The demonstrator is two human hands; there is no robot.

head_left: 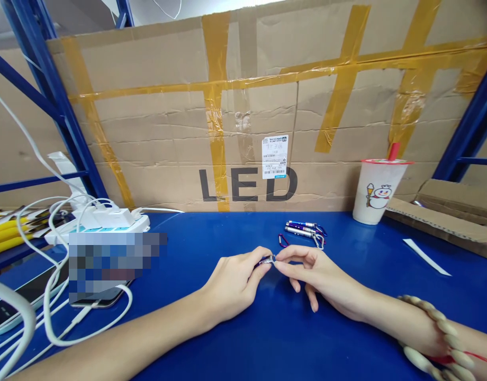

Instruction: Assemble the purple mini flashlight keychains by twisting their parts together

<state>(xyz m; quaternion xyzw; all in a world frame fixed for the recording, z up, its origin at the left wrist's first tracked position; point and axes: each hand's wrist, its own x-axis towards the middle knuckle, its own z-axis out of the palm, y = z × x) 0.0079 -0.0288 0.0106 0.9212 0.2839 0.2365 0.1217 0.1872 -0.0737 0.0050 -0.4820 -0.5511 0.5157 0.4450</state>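
Near the middle of the blue table, my left hand (237, 283) pinches a small shiny metallic piece (266, 261) between thumb and fingertips. My right hand (321, 272) meets it from the right, thumb and index finger pressed together at the piece's right end, the other fingers hanging loosely below. Fingertips hide most of the piece. Just behind my right hand lie several small metal penlights (301, 229) with carabiner clips, in blue, purple and silver. A dark red carabiner (282, 241) rests at their left.
A lidded cup (376, 193) with a red straw stands at the back right, near an open cardboard box (445, 211) and a white strip (426, 257). White cables, a power strip (138, 224) and phones (104, 297) crowd the left. A large carton (160, 132) stands behind the blue table (235, 349).
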